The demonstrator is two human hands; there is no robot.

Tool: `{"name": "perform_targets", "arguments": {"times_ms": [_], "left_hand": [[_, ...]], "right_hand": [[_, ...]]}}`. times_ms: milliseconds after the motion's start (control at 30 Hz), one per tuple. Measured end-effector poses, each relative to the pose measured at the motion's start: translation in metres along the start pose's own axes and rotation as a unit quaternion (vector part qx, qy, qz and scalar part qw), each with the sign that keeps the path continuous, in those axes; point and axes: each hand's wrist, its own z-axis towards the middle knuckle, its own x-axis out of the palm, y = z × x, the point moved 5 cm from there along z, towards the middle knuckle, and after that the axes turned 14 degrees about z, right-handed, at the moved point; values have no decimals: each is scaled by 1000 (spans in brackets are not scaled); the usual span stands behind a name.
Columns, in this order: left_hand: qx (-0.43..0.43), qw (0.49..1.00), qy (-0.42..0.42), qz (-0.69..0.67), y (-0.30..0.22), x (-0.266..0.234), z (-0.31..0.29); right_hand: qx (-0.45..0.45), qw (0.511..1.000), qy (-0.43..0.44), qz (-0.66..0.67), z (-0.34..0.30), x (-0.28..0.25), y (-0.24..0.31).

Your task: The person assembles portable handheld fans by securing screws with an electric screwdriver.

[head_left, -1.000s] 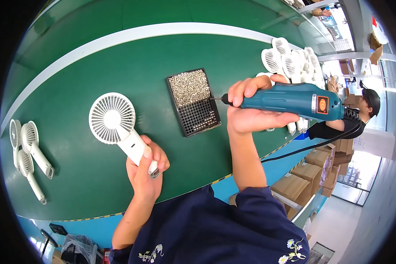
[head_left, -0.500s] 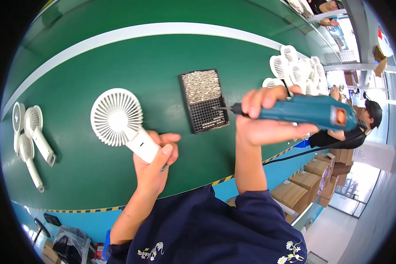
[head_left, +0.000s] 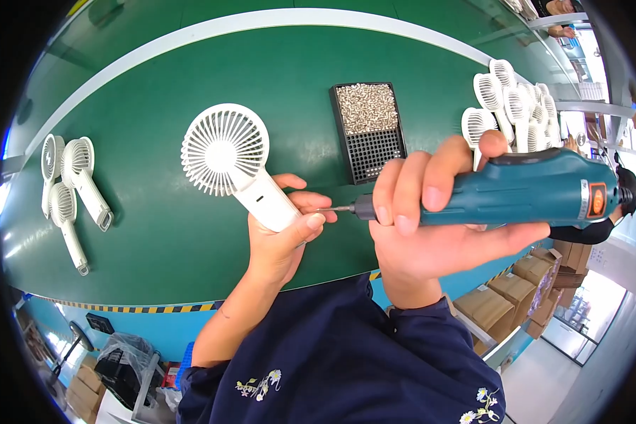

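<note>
A white handheld fan point(head_left: 227, 159) is gripped by its handle in my left hand point(head_left: 283, 237), its round grille pointing up and to the left. My right hand point(head_left: 431, 219) is wrapped round a teal electric screwdriver point(head_left: 523, 189), which lies level. The screwdriver's thin bit points left and reaches the fingertips of my left hand, close by the lower end of the fan's handle. Whether a screw sits on the bit is too small to tell. Beyond the screwdriver's nose lies a black screw tray point(head_left: 339, 134), its far half heaped with small silvery screws, its near half a grid of holes.
Three white fans point(head_left: 71, 169) lie at the left on the green table point(head_left: 155, 261). A pile of white fans point(head_left: 519, 106) stands at the far right. Cardboard boxes point(head_left: 498, 311) are stacked beside the table at the right, where another person point(head_left: 625, 187) is partly visible.
The screwdriver has moved from the screw tray to the fan's handle end, its bit now at my left fingertips. The whole view has shifted, so the fans and tray appear farther right.
</note>
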Motion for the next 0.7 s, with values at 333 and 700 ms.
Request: {"name": "perform_targets", "arguments": {"times_ms": [333,700], "left_hand": [[39,998,-27,49,2,-1,-2],[48,996,-40,58,3,-2,-1]], "right_hand": [[-42,995,-81,36,-11,-10,-9],[-60,989,-104,85,-16,-23,-1]]}}
